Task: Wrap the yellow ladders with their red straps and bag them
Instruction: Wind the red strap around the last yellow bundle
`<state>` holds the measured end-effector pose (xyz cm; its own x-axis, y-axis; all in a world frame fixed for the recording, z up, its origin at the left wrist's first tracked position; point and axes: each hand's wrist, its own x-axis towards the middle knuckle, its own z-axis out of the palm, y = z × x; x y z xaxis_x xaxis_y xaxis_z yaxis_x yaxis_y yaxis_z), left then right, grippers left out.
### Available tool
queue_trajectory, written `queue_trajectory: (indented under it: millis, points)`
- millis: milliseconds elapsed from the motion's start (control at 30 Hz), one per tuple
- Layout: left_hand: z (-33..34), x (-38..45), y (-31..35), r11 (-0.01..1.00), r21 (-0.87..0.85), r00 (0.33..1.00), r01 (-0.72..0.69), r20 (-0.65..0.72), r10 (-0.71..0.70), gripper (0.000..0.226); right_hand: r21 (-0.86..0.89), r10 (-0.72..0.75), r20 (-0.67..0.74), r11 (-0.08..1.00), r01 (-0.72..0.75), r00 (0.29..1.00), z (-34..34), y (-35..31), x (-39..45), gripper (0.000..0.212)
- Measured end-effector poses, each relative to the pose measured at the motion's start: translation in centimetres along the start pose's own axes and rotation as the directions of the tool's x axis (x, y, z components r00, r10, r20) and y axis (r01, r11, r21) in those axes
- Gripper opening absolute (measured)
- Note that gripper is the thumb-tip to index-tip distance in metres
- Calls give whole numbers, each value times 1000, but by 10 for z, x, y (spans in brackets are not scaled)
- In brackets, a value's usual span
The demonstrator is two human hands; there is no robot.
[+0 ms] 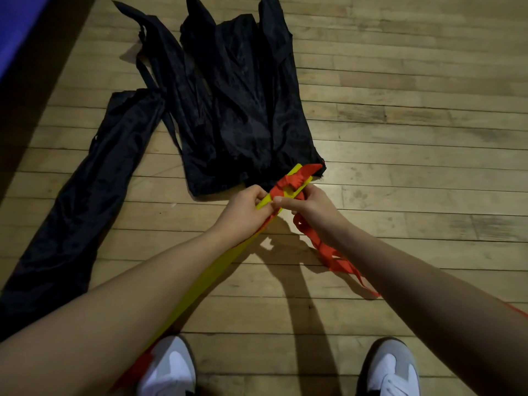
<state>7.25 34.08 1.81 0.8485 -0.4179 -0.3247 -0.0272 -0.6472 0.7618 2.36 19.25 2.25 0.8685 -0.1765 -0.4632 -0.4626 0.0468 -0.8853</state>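
No readable labels. My left hand (pixel 245 207) grips the yellow ladder bundle (pixel 217 270) at centre; my right hand (pixel 310 207) pinches its red strap (pixel 288 182). Black bags (pixel 234 110) lie at twelve and ten o'clock on the wooden floor (pixel 414 138), my shoes (pixel 168 367) at six.

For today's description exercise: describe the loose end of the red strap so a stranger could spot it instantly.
Start at the black bags on the wooden floor, then drop to the two hands holding the yellow ladder. The loose red strap trails below the right hand towards the floor, unlike the red part wound round the ladder's tip.

Black bags (pixel 237 110) on wooden floor (pixel 400 110)
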Motion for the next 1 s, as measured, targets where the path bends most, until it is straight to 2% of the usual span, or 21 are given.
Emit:
queue_trajectory:
  millis: [100,200,267,333,433,567,700,867,1000]
  points:
    - [-1,2,0,996,80,999,-46,-21,48,21,-46,-34,-46,998,32,998,2,-2,2,17]
    - [-8,3,-1,998,-26,985,-56,160,59,29,-69,-52,-17,996,51,999,2,-5,3,18]
    - [-10,1,2,981,-195,955,14,294,45,35,-75,-53,-2,996,53,999,2,-4,3,17]
    - [-11,2,5,942,-314,929,122,371,3,31,-74,-51,0,996,50,999,1,-2,3,15]
    - [-11,6,5,943,-265,891,200,449,-63,28,-50,-40,-39,998,38,998,-2,0,5,19]
    - [-5,7,4,974,-204,946,96,324,-25,22,-54,-65,-46,997,63,997,0,0,8,23]
    - [-1,8,2,990,-115,980,83,188,-60,26,-161,-23,4,987,24,1000,-6,0,10,30]
    - [1,8,-6,990,126,997,71,1,-71,37,-296,112,165,953,-59,980,-14,-3,10,19]
    - [2,6,-7,979,183,995,86,-65,-76,42,-417,218,271,904,-90,938,-18,-5,10,7]
